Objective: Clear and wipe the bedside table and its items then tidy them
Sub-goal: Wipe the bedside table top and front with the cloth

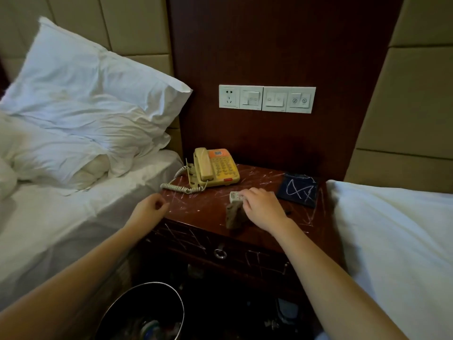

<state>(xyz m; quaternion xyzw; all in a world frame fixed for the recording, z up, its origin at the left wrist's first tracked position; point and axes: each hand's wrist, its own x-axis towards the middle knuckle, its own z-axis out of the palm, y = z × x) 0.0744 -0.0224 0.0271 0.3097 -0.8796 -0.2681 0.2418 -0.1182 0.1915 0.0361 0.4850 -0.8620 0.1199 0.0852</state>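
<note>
The dark red bedside table (208, 212) is streaked with white scribbles. A yellow corded telephone (217, 169) stands at its back left. My right hand (261, 204) rests in the middle of the top, fingers curled round a small white box (235, 197), with a brown cloth (235, 214) bunched under the palm. A dark blue pad (299, 190) with white scrawl lies at the back right. My left hand (149, 208) hovers by the table's left edge over the bed, fingers loosely curled, holding nothing.
White beds flank the table, with pillows (85, 99) on the left one. A switch and socket panel (267, 99) is on the wall. A black waste bin (144, 312) with rubbish stands on the floor in front. The drawer has a ring pull (220, 252).
</note>
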